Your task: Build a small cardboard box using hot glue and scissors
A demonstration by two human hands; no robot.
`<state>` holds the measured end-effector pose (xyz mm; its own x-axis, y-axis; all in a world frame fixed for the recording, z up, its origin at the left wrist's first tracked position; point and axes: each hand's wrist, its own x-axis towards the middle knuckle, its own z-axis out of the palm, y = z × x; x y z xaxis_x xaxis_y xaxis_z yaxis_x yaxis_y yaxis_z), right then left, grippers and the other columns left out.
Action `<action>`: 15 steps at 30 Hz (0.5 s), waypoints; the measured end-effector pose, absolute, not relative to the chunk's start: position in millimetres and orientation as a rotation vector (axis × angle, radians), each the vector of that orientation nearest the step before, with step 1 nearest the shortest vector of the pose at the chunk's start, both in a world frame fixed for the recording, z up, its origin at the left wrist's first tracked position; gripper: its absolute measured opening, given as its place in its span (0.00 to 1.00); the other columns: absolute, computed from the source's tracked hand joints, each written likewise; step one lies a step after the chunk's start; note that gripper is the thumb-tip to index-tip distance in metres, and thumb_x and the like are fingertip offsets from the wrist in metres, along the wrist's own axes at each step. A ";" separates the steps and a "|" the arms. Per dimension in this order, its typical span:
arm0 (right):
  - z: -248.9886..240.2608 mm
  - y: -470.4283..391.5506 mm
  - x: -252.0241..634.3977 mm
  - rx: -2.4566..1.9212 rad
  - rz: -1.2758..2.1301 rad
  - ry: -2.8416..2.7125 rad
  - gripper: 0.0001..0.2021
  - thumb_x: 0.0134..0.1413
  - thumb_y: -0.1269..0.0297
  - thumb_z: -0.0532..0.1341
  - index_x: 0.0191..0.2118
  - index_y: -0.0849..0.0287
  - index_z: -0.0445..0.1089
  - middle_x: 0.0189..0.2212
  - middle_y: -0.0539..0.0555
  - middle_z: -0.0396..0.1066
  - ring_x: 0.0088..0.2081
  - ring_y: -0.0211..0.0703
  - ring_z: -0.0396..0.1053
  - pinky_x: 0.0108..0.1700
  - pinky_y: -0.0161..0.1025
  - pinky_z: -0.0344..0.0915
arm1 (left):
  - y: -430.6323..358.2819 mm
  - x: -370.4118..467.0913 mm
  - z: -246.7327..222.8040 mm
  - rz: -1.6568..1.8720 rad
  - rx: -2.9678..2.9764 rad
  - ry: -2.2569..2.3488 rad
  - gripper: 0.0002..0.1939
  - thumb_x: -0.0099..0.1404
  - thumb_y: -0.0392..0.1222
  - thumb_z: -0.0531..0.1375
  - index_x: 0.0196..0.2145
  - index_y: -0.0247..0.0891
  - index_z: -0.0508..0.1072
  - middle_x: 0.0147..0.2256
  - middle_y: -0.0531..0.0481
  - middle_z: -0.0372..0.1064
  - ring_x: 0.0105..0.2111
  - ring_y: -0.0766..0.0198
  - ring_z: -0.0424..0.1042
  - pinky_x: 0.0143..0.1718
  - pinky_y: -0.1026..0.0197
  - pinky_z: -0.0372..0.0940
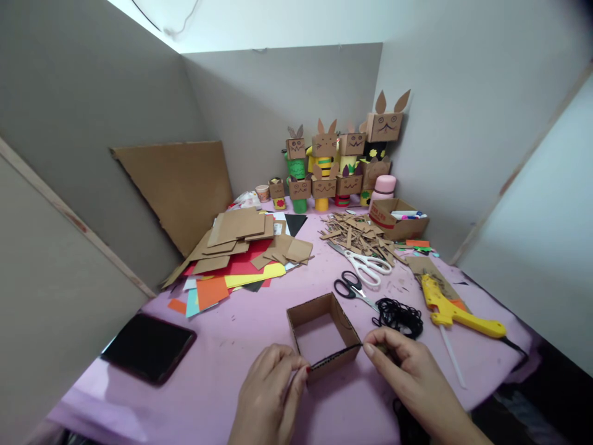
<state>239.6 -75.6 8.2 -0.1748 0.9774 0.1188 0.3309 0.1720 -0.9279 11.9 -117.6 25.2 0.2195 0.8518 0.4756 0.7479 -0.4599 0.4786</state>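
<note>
A bottomless cardboard box frame (340, 357) stands on the pink-covered table, its open top facing up. A dark strand that looks like black cord runs along the top edge of its near wall. At the near left corner, my left hand (273, 392) pinches that strand against the edge. My right hand (410, 368) is closed in a pinch on the cord at the near right corner, and some dark cord shows under its fingers. Just beyond it lies a bundle of black cord (399, 317).
Black-handled scissors (348, 284), white-handled scissors (365, 266) and a yellow glue gun (458, 312) lie to the right. Cardboard pieces (236, 225) and coloured paper sit left, above a phone (151, 347). Cardboard strips (354, 233), a marker box (393, 228) and animal figures (324, 145) stand behind.
</note>
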 end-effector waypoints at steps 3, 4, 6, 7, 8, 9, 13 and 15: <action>7.9 -75.1 239.2 -1.279 1.024 -1.662 0.12 0.57 0.57 0.56 0.30 0.57 0.70 0.24 0.50 0.68 0.28 0.42 0.67 0.30 0.34 0.64 | -118.0 11.4 26.2 1.066 2.344 1.527 0.09 0.67 0.33 0.51 0.36 0.41 0.70 0.32 0.49 0.68 0.33 0.64 0.71 0.35 0.65 0.66; 7.7 -75.1 239.4 -1.285 1.029 -1.667 0.12 0.57 0.56 0.55 0.30 0.57 0.69 0.24 0.50 0.68 0.28 0.42 0.67 0.30 0.35 0.64 | -118.1 11.2 26.6 1.064 2.343 1.526 0.09 0.67 0.33 0.51 0.36 0.40 0.70 0.32 0.49 0.68 0.33 0.64 0.70 0.35 0.65 0.65; 7.3 -75.4 239.9 -1.291 1.032 -1.675 0.12 0.58 0.56 0.55 0.30 0.57 0.69 0.24 0.49 0.68 0.28 0.42 0.67 0.30 0.34 0.63 | -118.1 11.0 27.2 1.056 2.343 1.522 0.09 0.67 0.33 0.51 0.36 0.40 0.70 0.32 0.49 0.68 0.34 0.64 0.70 0.35 0.65 0.65; 7.2 -75.6 240.3 -1.291 1.030 -1.677 0.12 0.58 0.56 0.55 0.30 0.57 0.69 0.24 0.49 0.68 0.28 0.42 0.67 0.30 0.34 0.63 | -118.0 11.0 27.5 1.053 2.341 1.518 0.09 0.68 0.34 0.51 0.36 0.40 0.70 0.32 0.49 0.68 0.34 0.64 0.70 0.35 0.65 0.65; 7.3 -75.7 240.6 -1.289 1.028 -1.680 0.12 0.58 0.56 0.55 0.31 0.57 0.69 0.24 0.49 0.68 0.28 0.42 0.67 0.30 0.34 0.63 | -117.7 11.0 27.7 1.051 2.334 1.516 0.09 0.68 0.34 0.51 0.36 0.40 0.70 0.32 0.49 0.67 0.34 0.64 0.70 0.35 0.65 0.65; 7.3 -75.8 240.8 -1.284 1.027 -1.683 0.12 0.58 0.56 0.55 0.31 0.57 0.69 0.24 0.49 0.68 0.28 0.42 0.67 0.30 0.34 0.63 | -117.3 11.2 28.0 1.048 2.324 1.516 0.09 0.68 0.34 0.51 0.35 0.39 0.70 0.32 0.49 0.67 0.34 0.64 0.69 0.35 0.65 0.64; 8.5 -76.1 240.9 -1.266 1.024 -1.684 0.12 0.58 0.57 0.55 0.31 0.57 0.69 0.25 0.50 0.69 0.29 0.42 0.68 0.31 0.34 0.64 | -114.6 11.5 30.3 1.026 2.268 1.512 0.11 0.69 0.35 0.49 0.31 0.40 0.69 0.31 0.50 0.66 0.33 0.64 0.68 0.34 0.65 0.63; 9.3 -76.4 240.5 -1.270 1.023 -1.686 0.12 0.58 0.57 0.55 0.31 0.57 0.69 0.25 0.50 0.70 0.29 0.42 0.68 0.31 0.34 0.64 | -112.4 11.2 33.1 1.014 2.229 1.505 0.12 0.70 0.36 0.49 0.30 0.40 0.68 0.31 0.51 0.66 0.33 0.64 0.68 0.34 0.64 0.63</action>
